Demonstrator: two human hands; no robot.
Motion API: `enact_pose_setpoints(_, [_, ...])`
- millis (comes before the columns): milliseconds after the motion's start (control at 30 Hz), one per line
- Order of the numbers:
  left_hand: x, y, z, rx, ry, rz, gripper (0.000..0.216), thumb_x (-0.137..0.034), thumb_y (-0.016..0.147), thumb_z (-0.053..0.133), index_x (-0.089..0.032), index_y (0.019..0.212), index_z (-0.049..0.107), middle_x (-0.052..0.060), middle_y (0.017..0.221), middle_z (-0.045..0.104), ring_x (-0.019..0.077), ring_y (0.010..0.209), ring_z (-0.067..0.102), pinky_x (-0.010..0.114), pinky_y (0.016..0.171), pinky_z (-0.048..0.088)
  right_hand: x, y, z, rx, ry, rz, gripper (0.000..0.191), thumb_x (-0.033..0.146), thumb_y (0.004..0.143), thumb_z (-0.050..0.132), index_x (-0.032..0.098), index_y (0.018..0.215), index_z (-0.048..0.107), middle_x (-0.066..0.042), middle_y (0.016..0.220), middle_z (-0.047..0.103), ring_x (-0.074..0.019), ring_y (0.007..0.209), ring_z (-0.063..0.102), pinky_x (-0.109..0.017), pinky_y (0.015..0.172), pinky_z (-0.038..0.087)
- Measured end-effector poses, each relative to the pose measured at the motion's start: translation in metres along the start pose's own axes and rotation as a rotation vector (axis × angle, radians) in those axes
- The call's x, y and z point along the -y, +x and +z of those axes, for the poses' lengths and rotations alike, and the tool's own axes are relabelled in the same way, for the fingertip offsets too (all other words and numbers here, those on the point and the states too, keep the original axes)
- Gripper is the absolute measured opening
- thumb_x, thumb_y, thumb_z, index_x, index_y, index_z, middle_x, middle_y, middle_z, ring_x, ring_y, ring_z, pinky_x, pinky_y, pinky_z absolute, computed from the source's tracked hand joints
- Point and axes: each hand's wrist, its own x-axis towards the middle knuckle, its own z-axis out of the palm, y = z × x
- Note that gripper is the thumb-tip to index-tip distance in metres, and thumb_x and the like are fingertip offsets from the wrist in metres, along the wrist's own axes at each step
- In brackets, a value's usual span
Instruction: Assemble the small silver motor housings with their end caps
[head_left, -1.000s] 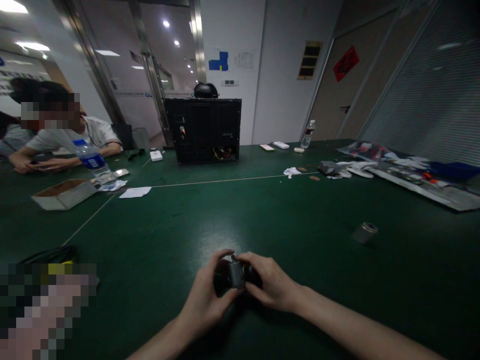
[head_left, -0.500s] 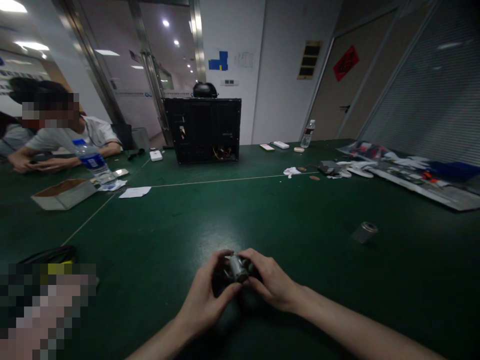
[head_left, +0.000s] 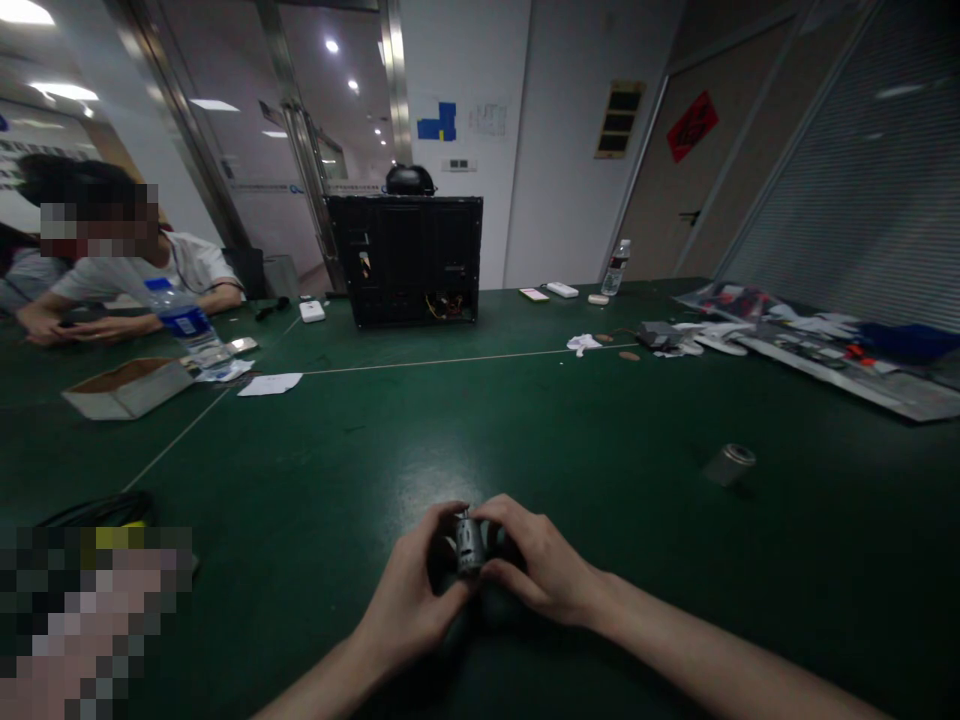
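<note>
Both my hands meet low in the middle of the green table (head_left: 570,420). Between them is a small grey metal cylinder (head_left: 469,545) with a thin shaft on top, like a small motor, standing roughly upright. My left hand (head_left: 412,595) curls its fingers round the cylinder's left side. My right hand (head_left: 536,565) pinches it from the right with thumb and fingers. A dark part sits behind the cylinder, mostly hidden by my fingers.
A second small metal cylinder (head_left: 730,465) lies to the right. A black open computer case (head_left: 409,260) stands at the far middle. A cardboard box (head_left: 127,387) and water bottle (head_left: 184,325) sit left, by a seated person (head_left: 135,270). Papers and parts (head_left: 810,345) clutter the right.
The cylinder was tilted half a second ago and now stands nearly upright. My fingers shifted slightly round it; both hands stayed in the same spot.
</note>
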Motion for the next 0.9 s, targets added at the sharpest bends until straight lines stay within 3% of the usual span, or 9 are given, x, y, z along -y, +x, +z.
enact_pose_setpoints(300, [0.007,0.001,0.002,-0.054,-0.033,0.038,0.042,-0.01,0.077,0.063,-0.02,0.116,0.049,0.008,0.111,0.064,0.0234,0.103,0.063,0.036,0.09,0.05,0.002,0.001,0.001,-0.035,0.033,-0.025,0.049,0.027,0.081,0.061,0.021,0.124,0.039,-0.01,0.11,0.053,-0.0208,0.089,0.055,-0.034,0.075,0.048])
enact_pose_setpoints(567, [0.01,0.002,0.004,-0.077,-0.017,0.07,0.043,-0.01,0.077,0.062,-0.019,0.116,0.05,0.008,0.108,0.066,0.0223,0.098,0.065,0.033,0.084,0.052,0.002,0.0,0.002,-0.033,0.004,-0.019,0.049,0.025,0.084,0.059,0.021,0.128,0.037,-0.011,0.114,0.051,-0.0219,0.095,0.056,-0.035,0.076,0.05])
enact_pose_setpoints(900, [0.013,0.0,0.004,-0.07,-0.002,0.083,0.046,-0.011,0.078,0.062,-0.019,0.121,0.048,0.01,0.112,0.066,0.0227,0.098,0.065,0.035,0.086,0.052,-0.003,-0.003,0.002,-0.025,-0.038,-0.016,0.05,0.029,0.086,0.058,0.024,0.131,0.038,-0.011,0.119,0.049,-0.0186,0.087,0.057,-0.033,0.072,0.051])
